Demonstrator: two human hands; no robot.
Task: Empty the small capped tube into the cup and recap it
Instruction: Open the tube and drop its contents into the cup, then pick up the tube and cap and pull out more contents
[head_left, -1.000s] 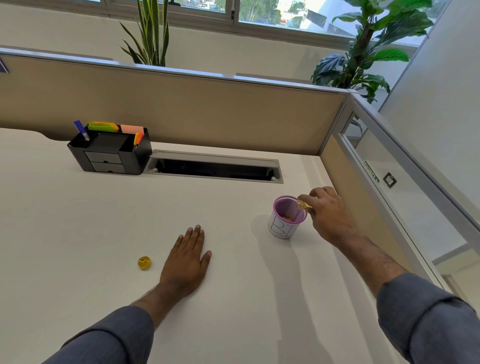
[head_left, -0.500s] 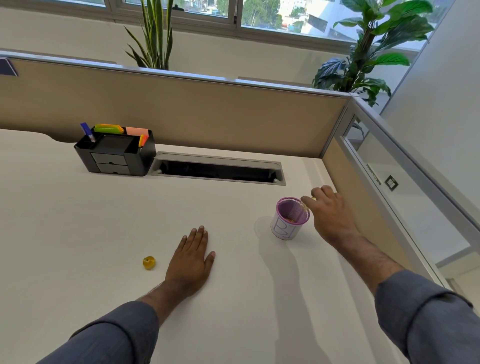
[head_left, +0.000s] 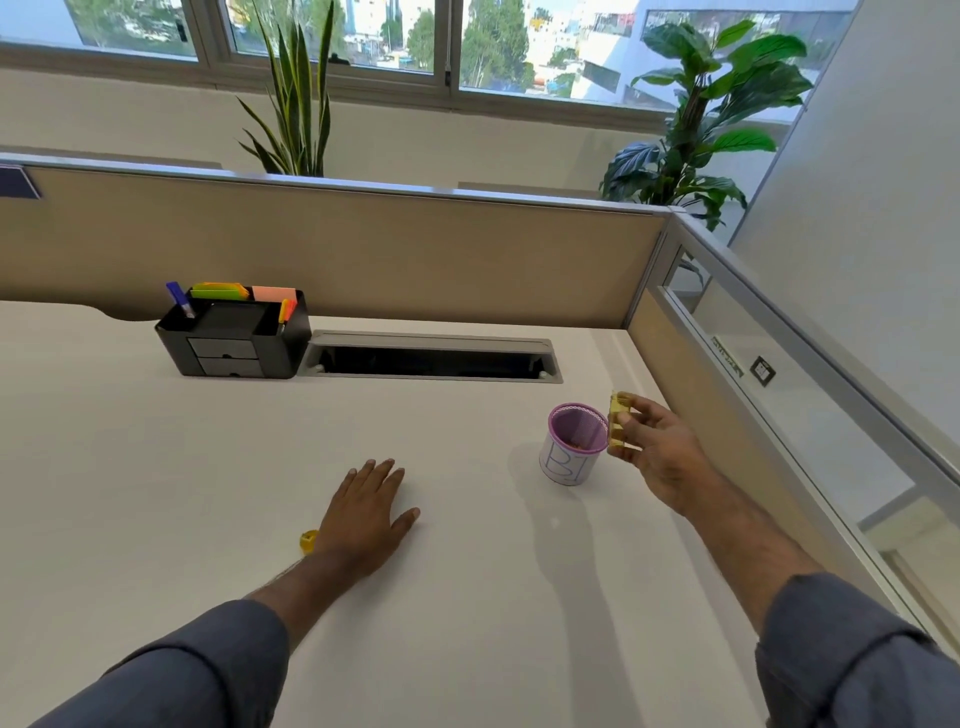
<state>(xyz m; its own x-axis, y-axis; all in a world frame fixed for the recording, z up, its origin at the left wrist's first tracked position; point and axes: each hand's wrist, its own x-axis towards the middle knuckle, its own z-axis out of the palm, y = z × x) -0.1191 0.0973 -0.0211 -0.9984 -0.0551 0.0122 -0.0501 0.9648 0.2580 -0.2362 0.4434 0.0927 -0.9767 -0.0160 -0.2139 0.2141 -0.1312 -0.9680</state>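
- The small tube (head_left: 619, 422) is translucent yellow and uncapped; it is too small to see inside it.
- It stands roughly upright in the right hand (head_left: 660, 452), long axis near vertical, just beside the right rim of the cup (head_left: 575, 445).
- The right hand pinches the tube between its fingertips.
- The cup is purple mesh with a white label, standing on the desk (head_left: 156, 467).
- The left hand (head_left: 366, 512) lies flat, palm down, holding nothing.
- The yellow cap (head_left: 308, 540) lies on the desk, touching or just beside the left hand.

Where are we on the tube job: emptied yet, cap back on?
Cap is off, lying on the desk by the flat left hand. Right hand holds the yellow tube beside the cup, which has something inside. Whether the tube is empty is unclear. Recapping remains.
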